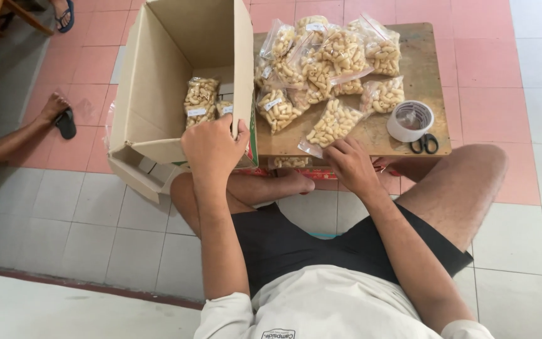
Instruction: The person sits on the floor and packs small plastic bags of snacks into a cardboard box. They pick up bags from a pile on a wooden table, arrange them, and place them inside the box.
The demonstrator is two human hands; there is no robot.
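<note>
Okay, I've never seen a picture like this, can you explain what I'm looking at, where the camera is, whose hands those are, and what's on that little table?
The camera sits on a person's head and looks down, so you see their own lap, arms and hands from above. They sit on a tiled floor at a low wooden table. On it lies a pile of clear bags of pale snacks, a roll of tape and black scissors. The left hand grips the edge of an open cardboard box, which already has a few such bags inside. The right hand rests its fingers on one bag at the table's near edge, touching it rather than lifting it. At far left, another person's foot in a sandal shows; that person is separate.
</note>
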